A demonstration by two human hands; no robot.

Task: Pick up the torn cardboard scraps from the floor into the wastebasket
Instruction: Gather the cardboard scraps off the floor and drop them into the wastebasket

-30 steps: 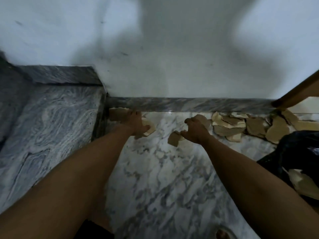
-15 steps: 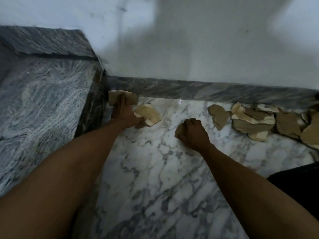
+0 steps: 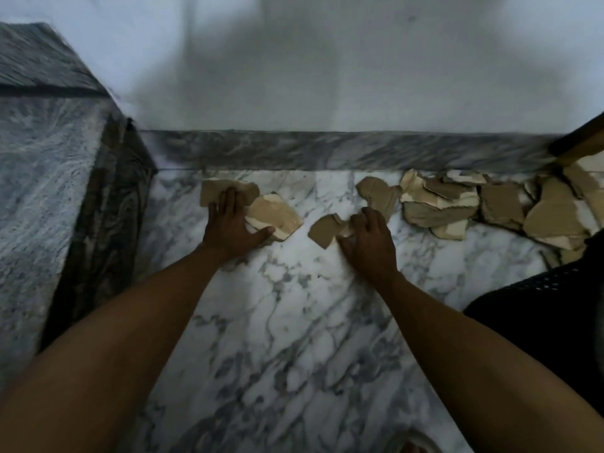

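Torn brown cardboard scraps lie on the white marble floor (image 3: 294,322) along the skirting. My left hand (image 3: 228,227) lies flat with straight fingers across a brown scrap (image 3: 212,191) near the wall, its thumb against a paler scrap (image 3: 277,214). My right hand (image 3: 366,243) has curled fingers pinching a small brown scrap (image 3: 322,228). Another scrap (image 3: 376,191) lies just beyond that hand. A pile of several scraps (image 3: 441,204) stretches to the right. The black mesh wastebasket (image 3: 562,308) stands at the right edge.
A raised grey granite step (image 3: 42,191) fills the left side. A white wall (image 3: 327,76) with a grey marble skirting (image 3: 327,150) bounds the far side. A wooden leg (image 3: 578,138) slants in at the upper right.
My right hand's small scrap now shows between its fingers; it was hidden under the fist. My left hand stays on the scraps by the wall. The view has shifted and the wastebasket shows again.
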